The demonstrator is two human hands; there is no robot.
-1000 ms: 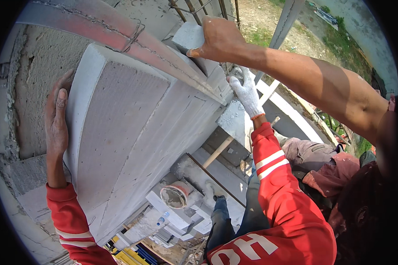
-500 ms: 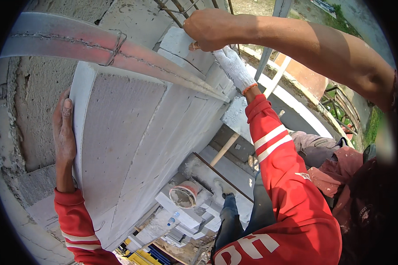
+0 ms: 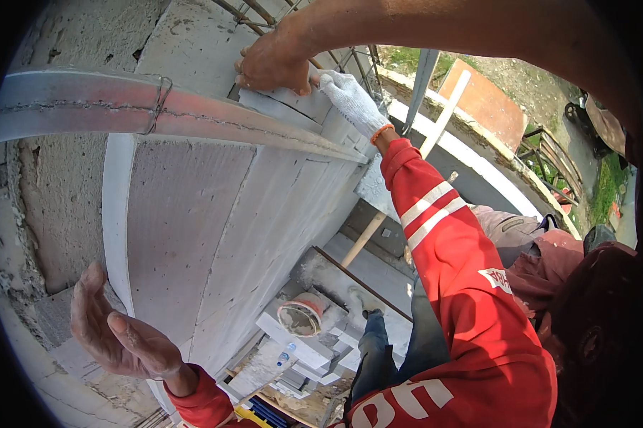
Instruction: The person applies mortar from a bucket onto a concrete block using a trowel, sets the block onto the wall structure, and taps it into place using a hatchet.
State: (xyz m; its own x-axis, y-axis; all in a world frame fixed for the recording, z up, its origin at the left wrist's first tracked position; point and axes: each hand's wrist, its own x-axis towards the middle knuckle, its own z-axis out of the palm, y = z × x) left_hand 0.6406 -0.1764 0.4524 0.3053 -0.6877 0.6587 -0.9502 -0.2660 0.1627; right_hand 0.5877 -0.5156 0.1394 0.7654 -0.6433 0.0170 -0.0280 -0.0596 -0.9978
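Observation:
My bare left hand (image 3: 129, 339) is open, palm up and fingers apart, just off the near end of a wall of light grey concrete blocks (image 3: 186, 207). At the far end, my right hand (image 3: 353, 101) wears a white knit glove with an orange cuff. Its fingers are closed together over the edge of a small concrete block (image 3: 282, 108), their tips partly hidden. Beside them, another person's bare hand (image 3: 275, 64) presses on the same block. A long metal bar (image 3: 114, 107), bound with wire, crosses the wall between my two hands.
Rebar rods (image 3: 261, 16) stick out beyond the far block. Below to the right are a mortar bucket (image 3: 301, 315), a plastic bottle (image 3: 286, 354), loose blocks and a wooden pole (image 3: 363, 240). A metal post (image 3: 421, 89) rises at the right. Rough concrete (image 3: 57, 207) lies left of the wall.
My left hand has come off the wall's near end and moved down and right, turning palm up. My right hand and the other person's hand have shifted left along the far block.

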